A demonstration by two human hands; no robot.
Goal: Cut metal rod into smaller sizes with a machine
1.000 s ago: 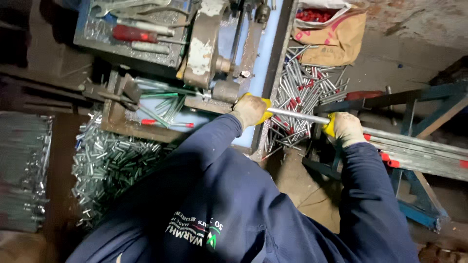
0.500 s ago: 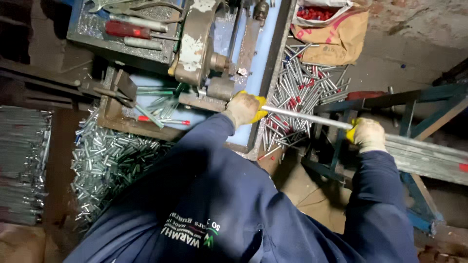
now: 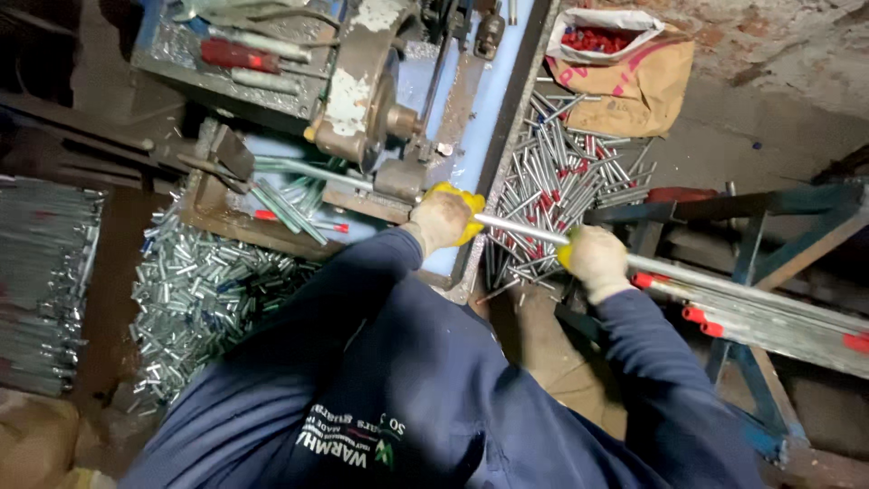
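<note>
Left hand (image 3: 442,220): gloved, clamped on metal tube (image 3: 520,229) beside cutting machine (image 3: 367,81).
Right hand (image 3: 595,261): gloved, gripping same tube.
Tube position: spans both hands, above pile of cut tubes (image 3: 561,195).

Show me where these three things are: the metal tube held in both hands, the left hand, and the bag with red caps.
metal tube (image 3: 520,228), head view, on the bare middle between the hands.
left hand (image 3: 444,219), head view, on the glove's back.
bag with red caps (image 3: 634,86), head view, on its brown side.
</note>
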